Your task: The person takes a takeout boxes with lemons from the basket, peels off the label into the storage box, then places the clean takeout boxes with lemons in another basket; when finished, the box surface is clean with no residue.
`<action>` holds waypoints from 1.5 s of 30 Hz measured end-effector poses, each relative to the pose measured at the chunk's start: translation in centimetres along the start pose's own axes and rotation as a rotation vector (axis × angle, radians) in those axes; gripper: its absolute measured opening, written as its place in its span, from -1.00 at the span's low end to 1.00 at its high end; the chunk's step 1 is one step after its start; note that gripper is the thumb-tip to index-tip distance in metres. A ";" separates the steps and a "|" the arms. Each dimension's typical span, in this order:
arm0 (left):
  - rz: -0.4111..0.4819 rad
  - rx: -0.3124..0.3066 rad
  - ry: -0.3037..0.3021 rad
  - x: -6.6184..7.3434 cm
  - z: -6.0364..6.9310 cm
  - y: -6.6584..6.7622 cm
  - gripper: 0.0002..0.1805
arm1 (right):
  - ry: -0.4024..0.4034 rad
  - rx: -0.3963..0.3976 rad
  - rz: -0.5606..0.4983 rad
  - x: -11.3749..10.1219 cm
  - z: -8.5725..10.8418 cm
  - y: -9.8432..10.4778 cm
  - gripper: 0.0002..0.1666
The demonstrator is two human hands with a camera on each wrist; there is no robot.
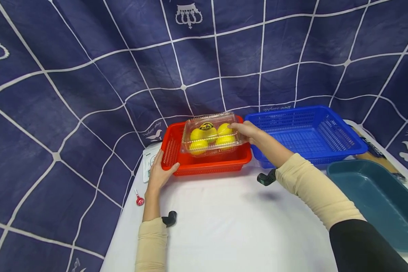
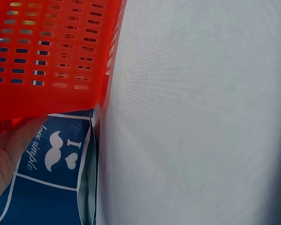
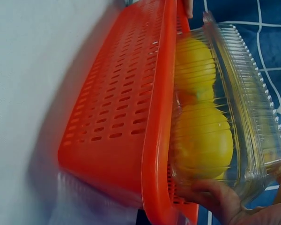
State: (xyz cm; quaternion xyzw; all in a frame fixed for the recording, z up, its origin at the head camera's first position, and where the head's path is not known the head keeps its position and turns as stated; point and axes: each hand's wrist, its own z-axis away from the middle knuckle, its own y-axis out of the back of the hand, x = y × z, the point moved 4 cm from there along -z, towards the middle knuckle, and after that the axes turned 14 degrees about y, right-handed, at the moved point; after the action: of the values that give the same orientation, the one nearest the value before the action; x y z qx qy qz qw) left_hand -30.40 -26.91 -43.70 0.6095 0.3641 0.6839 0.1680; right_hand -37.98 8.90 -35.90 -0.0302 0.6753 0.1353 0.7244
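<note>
My right hand [image 1: 246, 130] pinches the end of the clear box [image 1: 210, 140] of yellow fruit [image 1: 226, 139], which is tilted at the mouth of the red basket [image 1: 209, 169]. My left hand [image 1: 159, 175], fingers spread wide, touches the basket's near left corner. Step in hand, as judged: moving the box at the basket, in or out undetermined. Next move calls for a firm pinch and rim clearance. Black-and-yellow label [image 1: 206, 126]: illegible. Cloth [image 2: 42, 206] reads "love simple", plus "I" above a heart.
</note>
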 end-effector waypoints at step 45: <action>0.019 0.002 -0.023 0.0 -0.1 0.1 0.06 | 0.002 -0.060 0.164 0.4 12.3 6.2 -0.19</action>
State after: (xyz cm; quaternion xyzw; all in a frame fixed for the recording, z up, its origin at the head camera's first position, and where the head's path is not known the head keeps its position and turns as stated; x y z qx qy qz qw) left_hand -30.43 -27.01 -43.67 0.6211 0.3568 0.6781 0.1650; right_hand -27.48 17.73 -34.33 0.0034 0.6719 0.2140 0.7090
